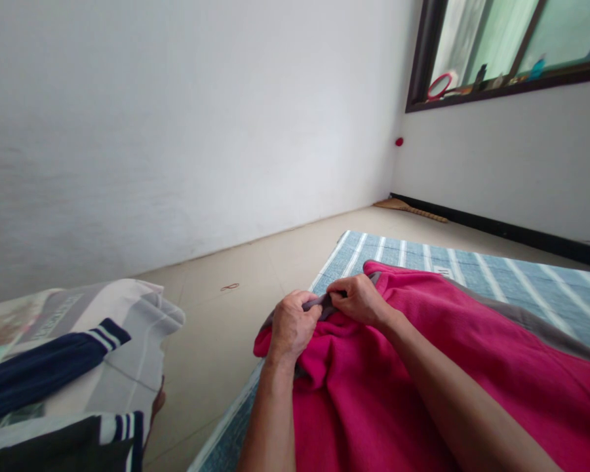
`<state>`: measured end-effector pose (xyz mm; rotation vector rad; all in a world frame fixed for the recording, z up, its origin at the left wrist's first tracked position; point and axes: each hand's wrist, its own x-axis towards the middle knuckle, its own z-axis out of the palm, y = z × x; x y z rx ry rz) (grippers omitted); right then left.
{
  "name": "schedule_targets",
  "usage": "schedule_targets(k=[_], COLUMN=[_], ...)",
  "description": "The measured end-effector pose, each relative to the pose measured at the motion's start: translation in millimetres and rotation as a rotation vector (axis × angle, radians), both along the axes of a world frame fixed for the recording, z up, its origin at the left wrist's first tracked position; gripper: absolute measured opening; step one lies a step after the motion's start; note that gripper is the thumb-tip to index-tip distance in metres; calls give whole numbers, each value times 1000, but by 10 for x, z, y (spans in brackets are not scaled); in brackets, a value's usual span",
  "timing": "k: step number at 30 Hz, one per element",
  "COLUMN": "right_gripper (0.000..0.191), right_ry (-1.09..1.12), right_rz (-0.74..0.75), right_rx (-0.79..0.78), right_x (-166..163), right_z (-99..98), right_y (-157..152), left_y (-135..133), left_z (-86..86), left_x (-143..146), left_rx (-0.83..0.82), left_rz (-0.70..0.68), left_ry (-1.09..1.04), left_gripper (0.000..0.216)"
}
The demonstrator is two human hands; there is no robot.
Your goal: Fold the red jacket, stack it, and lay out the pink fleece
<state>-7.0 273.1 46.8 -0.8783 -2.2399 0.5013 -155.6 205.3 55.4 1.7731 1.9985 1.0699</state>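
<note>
A magenta fleece garment (423, 328) with grey edging lies spread over a blue-and-white striped mat (393, 248). At its upper left corner, my left hand (295, 321) is closed on the grey edge, thumb pressed against the fabric. Just to the right, my right hand (358, 298) pinches the same grey edge, so a short stretch of it runs between the two hands. Below my fingers the magenta cloth is bunched in folds. The far grey border of the garment stretches off to the right.
At left, a grey checked blanket (145, 334) carries a navy sleeve with white stripes (54, 367) and a dark striped-cuff garment (54, 449). A rubber-band-like loop (230, 287) lies on the tiled floor (206, 334). A broom-like object (408, 207) rests by the far corner.
</note>
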Motion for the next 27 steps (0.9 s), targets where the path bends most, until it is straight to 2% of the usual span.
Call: schedule_targets(k=[16,19,22,27], right_gripper=[22,21,24,27], right_ry=[9,186,408,614], right_rz=[-184,-232,-170,-188], right_rx=[7,-117,-280,-425], right_x=[-34,37,83,-3], right_z=[-71,-139,-189,-122], right_y=[52,164,250,217], left_y=[-8,-7,-9,-12], left_z=[2,-20,-23,-4], left_x=[17,-8,-19,-5], left_rx=[-22,-12,14,22], left_rz=[43,47,40,34], left_ry=[-10,-50,-69,-60], left_gripper=[13,11,12,11])
